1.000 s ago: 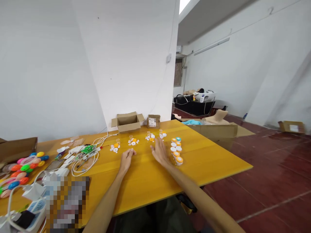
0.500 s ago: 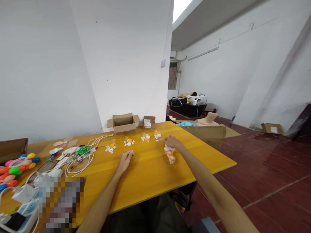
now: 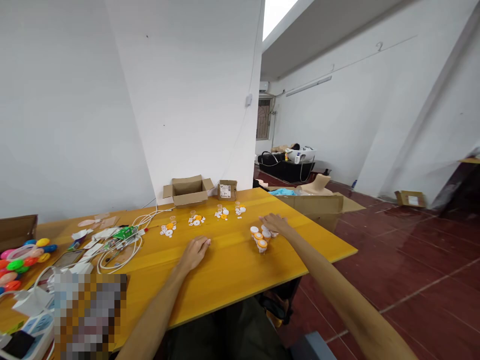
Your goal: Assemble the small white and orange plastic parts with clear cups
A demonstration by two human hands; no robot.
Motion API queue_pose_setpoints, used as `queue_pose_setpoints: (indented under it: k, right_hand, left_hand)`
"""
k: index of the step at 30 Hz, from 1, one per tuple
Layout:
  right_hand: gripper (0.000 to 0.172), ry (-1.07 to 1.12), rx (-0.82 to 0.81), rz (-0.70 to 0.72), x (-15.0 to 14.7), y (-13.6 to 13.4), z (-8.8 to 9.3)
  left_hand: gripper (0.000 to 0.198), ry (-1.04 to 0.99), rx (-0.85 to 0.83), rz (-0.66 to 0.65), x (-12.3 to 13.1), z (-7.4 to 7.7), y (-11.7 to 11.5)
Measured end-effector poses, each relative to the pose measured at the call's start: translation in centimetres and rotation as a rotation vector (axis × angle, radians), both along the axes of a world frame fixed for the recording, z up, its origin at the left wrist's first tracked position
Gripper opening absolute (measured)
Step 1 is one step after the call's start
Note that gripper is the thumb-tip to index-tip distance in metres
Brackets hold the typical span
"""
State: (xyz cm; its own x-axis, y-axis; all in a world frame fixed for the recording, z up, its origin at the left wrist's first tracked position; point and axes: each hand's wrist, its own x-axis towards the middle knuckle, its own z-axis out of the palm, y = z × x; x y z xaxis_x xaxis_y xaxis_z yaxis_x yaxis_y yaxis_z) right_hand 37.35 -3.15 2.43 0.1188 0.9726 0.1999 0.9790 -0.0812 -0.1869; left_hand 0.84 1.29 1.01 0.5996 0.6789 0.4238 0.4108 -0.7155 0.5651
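Several small round clear tubs with orange rims and white tops stand close together on the right half of the wooden table. My right hand is at the far right side of this cluster, its fingers stretched out to the left, beside a white-topped tub. Whether it touches that tub is hard to tell. Resting on the table left of the cluster is my left hand, with fingers curled in. Anything inside them is hidden.
Beyond my hands lie several small groups of white and orange plastic parts. An open cardboard box and a smaller box stand at the back. Cables, a green circuit board and colourful balls cover the left.
My right hand has shifted right, from over the tubs to their far right side, and the tubs now sit in a tighter cluster. The left hand has turned slightly, back upward.
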Motion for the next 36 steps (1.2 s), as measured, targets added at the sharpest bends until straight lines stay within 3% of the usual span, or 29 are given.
queue_pose_setpoints:
  k: [1,4,11,16,20,28,36]
  right_hand:
    - [0.034,0.02,-0.021,-0.11,-0.4,-0.2,0.4]
    - [0.048,0.017,-0.003,-0.143,-2.7,-0.2,1.6]
    - [0.044,-0.125,-0.149,0.066,-8.0,-0.7,2.6]
    - [0.035,-0.227,-0.165,0.004,-7.4,-2.0,2.6]
    - [0.041,-0.193,-0.121,0.009,-7.0,-2.6,3.0]
    - [0.047,-0.277,0.084,0.309,-8.4,-5.1,1.1]
    - [0.048,-0.336,0.208,0.451,-5.4,-6.7,0.1]
  left_hand:
    - [0.047,0.005,0.009,-0.001,0.0,0.0,0.0]
    - [0.046,0.014,0.013,-0.001,0.0,0.0,-0.1]
    - [0.046,0.0,0.016,-0.002,-0.2,0.2,-0.2]
    - [0.045,0.021,0.009,0.002,-0.1,0.2,-0.1]
    - [0.044,0.038,0.012,0.007,0.0,0.3,-0.1]
    - [0.046,0.044,-0.004,0.015,-0.2,0.2,0.1]
    - [0.045,-0.036,-0.053,0.023,-0.2,-0.9,0.7]
